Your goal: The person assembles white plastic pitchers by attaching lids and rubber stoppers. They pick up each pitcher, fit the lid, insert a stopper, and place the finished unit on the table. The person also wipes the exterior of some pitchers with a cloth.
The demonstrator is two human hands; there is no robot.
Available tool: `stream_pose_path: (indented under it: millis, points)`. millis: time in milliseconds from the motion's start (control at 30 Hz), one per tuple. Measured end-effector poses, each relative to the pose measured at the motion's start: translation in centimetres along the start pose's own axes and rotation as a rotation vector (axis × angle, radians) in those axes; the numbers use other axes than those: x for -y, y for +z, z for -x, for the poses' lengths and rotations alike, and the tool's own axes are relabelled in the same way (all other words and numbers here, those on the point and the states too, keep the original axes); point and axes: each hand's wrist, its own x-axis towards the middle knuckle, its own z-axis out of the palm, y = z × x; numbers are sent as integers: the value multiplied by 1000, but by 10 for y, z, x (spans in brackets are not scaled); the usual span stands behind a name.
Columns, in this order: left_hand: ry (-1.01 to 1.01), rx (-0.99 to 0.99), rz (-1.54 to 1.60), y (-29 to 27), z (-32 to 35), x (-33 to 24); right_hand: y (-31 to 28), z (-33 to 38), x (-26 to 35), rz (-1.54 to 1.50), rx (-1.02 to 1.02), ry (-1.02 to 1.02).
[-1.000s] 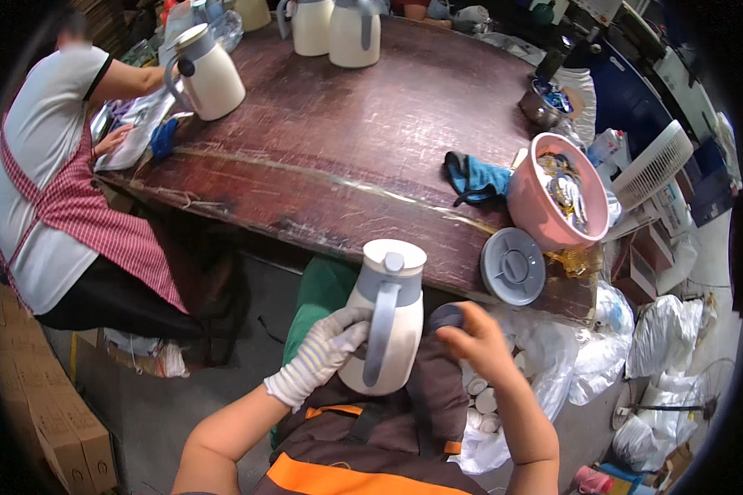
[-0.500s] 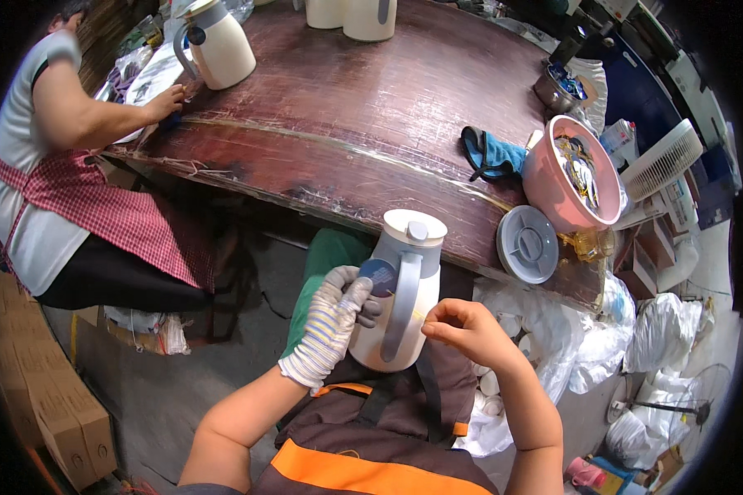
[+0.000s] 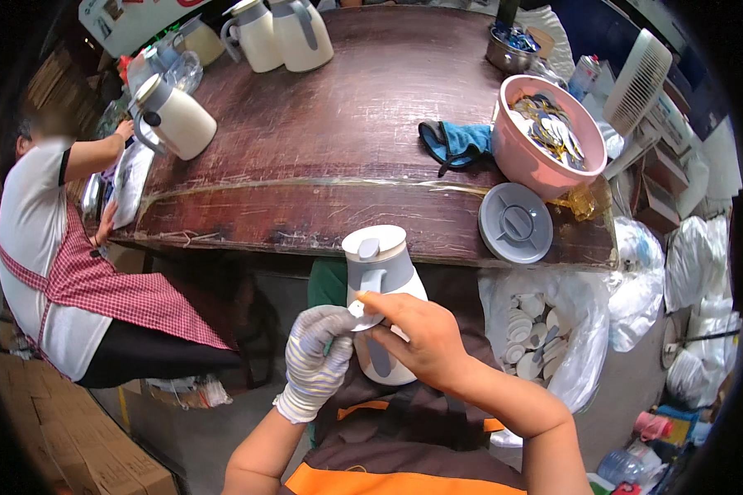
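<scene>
The person held a white jug [image 3: 380,305] with a grey lid and handle in their lap, just below the edge of the dark wooden surface [image 3: 322,140]. The gloved left hand [image 3: 318,359] was closed around the jug's side, while the bare right hand [image 3: 417,334] pinched a small white piece against the handle. On the surface stood a pink bowl [image 3: 520,161] of metal bits, a grey round lid [image 3: 516,223], a blue cloth [image 3: 454,142] and more jugs [image 3: 281,37]. Another person in a checked apron [image 3: 107,289] sat to the left.
</scene>
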Motion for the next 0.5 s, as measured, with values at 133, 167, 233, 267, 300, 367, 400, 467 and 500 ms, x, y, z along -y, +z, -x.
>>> stream_pose_path:
  millis: [133,167,233,267,300,367,400,467,500]
  points:
    - [-716,45,851,5,-4,-6,9,-6,1,237,-98,-209]
    - [-812,116,888,7,-3,-5,15,-8,-1,230,-109,-246]
    - [-883,114,907,17,-2,-9,17,-13,-5,186,-129,-260]
    - [-860,39,893,20,-3,-11,10,-17,-10,174,-118,-244]
    - [-919,3,917,15,-5,-10,1,-18,-15,69,-97,-96]
    - [-942,-96,843,9,-11,-7,-17,-11,-28,-254,-109,243]
    - [-984,-111,804,1,-13,-9,-24,-5,-37,-475,-144,434]
    - [-954,-114,805,-12,-2,0,-35,9,-53,-666,-145,505]
    - [-917,-122,722,-14,1,-1,-31,18,-61,-709,-110,555]
